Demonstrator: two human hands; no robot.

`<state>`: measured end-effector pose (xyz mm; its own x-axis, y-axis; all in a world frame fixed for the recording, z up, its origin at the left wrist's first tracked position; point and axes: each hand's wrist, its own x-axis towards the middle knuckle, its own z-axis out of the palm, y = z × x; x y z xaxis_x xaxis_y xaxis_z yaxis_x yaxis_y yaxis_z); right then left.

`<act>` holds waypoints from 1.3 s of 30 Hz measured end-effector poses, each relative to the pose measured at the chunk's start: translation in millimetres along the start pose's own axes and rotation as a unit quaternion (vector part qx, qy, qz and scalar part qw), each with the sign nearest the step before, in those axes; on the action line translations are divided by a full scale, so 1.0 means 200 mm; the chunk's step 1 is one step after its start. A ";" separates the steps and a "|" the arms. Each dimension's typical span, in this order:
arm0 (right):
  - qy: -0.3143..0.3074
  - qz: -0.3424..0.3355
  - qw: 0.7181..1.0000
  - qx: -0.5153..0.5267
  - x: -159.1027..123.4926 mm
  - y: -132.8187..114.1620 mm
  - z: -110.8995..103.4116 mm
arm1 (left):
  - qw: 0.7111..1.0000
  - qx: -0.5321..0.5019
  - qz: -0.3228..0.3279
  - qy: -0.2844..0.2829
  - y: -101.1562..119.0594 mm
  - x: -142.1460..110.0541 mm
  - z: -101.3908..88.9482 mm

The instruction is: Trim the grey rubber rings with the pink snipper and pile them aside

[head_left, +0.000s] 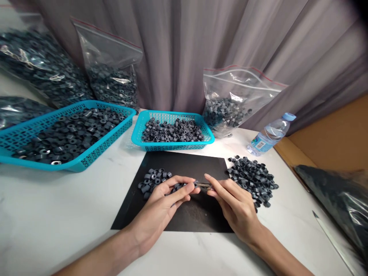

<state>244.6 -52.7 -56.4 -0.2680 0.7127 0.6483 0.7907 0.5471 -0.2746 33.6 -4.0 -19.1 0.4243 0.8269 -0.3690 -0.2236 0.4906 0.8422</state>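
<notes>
Above the black mat (184, 163), my left hand (165, 203) pinches a small dark grey ring-shaped part (196, 184) between thumb and fingers. More such parts (177, 186) show in the curl of that hand. My right hand (237, 201) is closed on a slim metal tool (204, 184), whose tip meets the pinched part; its exact kind is hard to make out. A small heap of dark grey thick-walled parts (155, 178) lies on the mat by my left hand. Beyond my right hand spreads a larger pile of hollow dark parts (253, 178).
Two blue baskets, one left (83, 163) and one at the back (172, 146), hold similar parts. Filled zip bags (115, 82) stand at the left, another bag (227, 109) behind. A water bottle (270, 134) stands at the right, near a cardboard box (330, 134) and a white strip (330, 237).
</notes>
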 end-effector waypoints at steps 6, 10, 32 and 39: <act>0.022 0.000 1.000 0.000 0.00 0.00 0.00 | 1.000 0.001 -0.007 0.008 0.00 0.00 0.00; 0.064 0.028 0.997 0.020 0.02 0.02 0.00 | 1.000 0.006 -0.023 0.014 0.00 0.00 0.00; 0.049 0.181 0.980 0.066 0.10 0.06 0.12 | 0.995 0.038 -0.084 -0.037 0.24 0.08 -0.02; 0.066 0.180 0.980 0.056 0.11 0.07 0.15 | 0.771 0.511 0.379 -0.036 0.97 0.38 0.50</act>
<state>233.3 -15.8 -68.1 0.0972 0.8089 0.5798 0.7533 0.3209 -0.5740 109.0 126.7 155.7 0.5670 0.7342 0.3735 0.3607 -0.6289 0.6887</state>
